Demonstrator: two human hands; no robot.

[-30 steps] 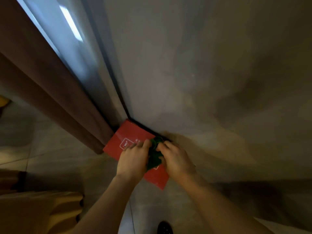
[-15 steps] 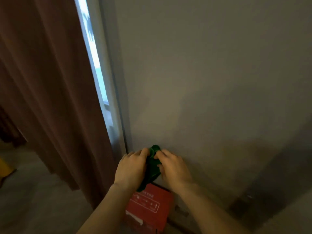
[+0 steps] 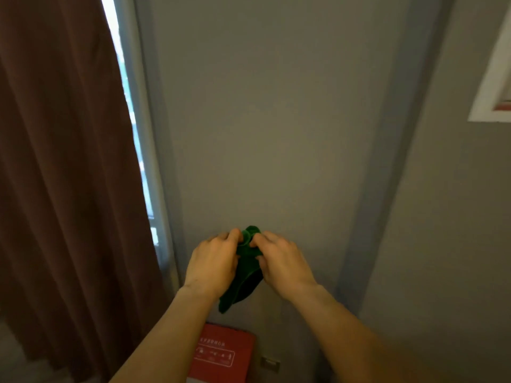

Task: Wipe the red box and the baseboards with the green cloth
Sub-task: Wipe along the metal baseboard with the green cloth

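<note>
Your left hand (image 3: 213, 265) and right hand (image 3: 279, 262) both pinch the bunched dark green cloth (image 3: 246, 268), fingers closed, probably refolding it above the red cardboard box (image 3: 224, 355).

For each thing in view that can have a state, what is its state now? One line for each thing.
green cloth: bunched, held up between both hands, off the box.
left hand: closed on the cloth.
right hand: closed on the cloth.
red box: closed, standing below the hands against the wall, untouched.
curtain: drawn mostly across the window, a bright strip uncovered.
</note>
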